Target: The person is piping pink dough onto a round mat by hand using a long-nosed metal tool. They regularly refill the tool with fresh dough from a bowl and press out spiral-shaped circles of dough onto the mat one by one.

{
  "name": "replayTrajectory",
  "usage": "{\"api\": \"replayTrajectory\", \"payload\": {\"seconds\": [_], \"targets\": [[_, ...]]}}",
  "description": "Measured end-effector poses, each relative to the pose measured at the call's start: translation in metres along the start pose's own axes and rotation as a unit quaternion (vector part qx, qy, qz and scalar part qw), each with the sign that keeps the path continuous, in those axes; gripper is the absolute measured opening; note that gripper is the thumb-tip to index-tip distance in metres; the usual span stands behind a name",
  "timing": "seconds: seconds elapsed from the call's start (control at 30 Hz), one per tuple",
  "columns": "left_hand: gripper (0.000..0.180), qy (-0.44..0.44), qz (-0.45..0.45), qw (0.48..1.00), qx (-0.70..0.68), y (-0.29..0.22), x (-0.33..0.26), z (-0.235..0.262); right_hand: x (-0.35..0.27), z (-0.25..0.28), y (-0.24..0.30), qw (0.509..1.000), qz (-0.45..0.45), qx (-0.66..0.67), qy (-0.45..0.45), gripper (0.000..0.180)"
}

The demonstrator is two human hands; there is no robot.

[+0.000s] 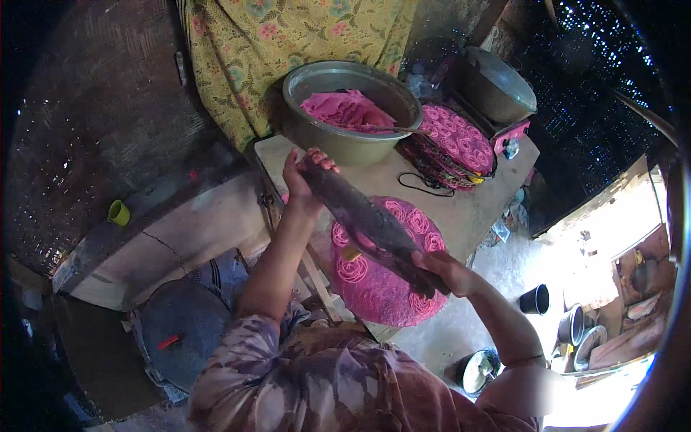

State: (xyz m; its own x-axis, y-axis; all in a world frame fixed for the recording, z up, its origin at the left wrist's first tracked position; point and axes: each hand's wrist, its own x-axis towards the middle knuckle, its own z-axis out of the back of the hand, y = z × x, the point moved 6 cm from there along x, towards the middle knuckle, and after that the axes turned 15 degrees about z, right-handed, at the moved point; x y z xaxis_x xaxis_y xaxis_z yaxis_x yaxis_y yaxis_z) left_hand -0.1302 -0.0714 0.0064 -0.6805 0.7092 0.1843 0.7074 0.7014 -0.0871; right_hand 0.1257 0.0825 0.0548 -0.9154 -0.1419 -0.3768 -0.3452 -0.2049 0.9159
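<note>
Both my hands hold a long, dark wooden press-like tool point(363, 216), slanted from upper left to lower right. My left hand point(306, 180) is closed round its upper end, with pink smears on the fingertips. Round the lower end my right hand point(448, 273) is closed. Right below the tool lies a round pink tray point(374, 299) at the table's near edge. Coiled pink strands of dough point(352, 270) sit round its border; the tool hides part of its middle. A small yellow piece point(350, 253) shows at the tool's side.
Farther back on the table point(479, 216) stands a large basin point(353, 147) of pink dough with a stick across it. Beside it are stacked trays of pink coils point(457, 137) and a lidded pot point(497, 86) on a stove. Black buckets point(535, 299) stand on the floor at right.
</note>
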Motion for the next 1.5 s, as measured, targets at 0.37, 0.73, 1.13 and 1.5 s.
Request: {"api": "replayTrajectory", "payload": {"seconds": [0.37,0.73,1.13,1.5], "targets": [[0.037,-0.020,0.023,0.998,-0.057,0.024,0.001,0.069,0.012,0.014,-0.039,0.999,-0.015,-0.022,-0.018,0.058],[0.030,0.010,0.072,0.996,-0.060,0.065,0.027,0.013,-0.027,0.035,-0.042,0.998,-0.015,0.058,0.000,0.062],[0.034,0.010,0.124,0.989,-0.081,0.095,0.039,0.035,-0.054,0.032,-0.033,0.997,-0.035,-0.025,-0.068,0.065],[0.036,0.023,0.134,0.984,-0.112,0.101,0.054,0.037,-0.055,0.040,-0.031,0.989,-0.022,-0.065,-0.133,0.058]]}}
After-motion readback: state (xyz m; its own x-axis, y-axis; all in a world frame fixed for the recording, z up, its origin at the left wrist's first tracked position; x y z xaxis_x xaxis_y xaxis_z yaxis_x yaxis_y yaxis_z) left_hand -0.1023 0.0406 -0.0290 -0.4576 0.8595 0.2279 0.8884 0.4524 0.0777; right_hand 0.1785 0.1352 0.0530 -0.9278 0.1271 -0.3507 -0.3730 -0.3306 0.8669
